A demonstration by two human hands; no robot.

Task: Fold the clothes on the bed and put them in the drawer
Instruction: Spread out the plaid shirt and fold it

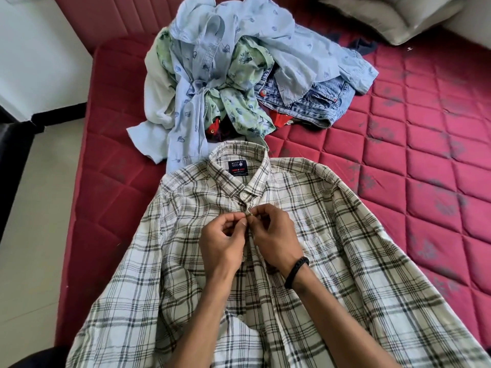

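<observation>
Your left hand [222, 241] and right hand [275, 235] each have a pinching grip on the plaid shirt [332, 261] placket, spread flat on the bed [411, 144].

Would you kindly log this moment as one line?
step: buttoning | hands: left, right pinch plaid shirt placket | pile: unfolded
</observation>
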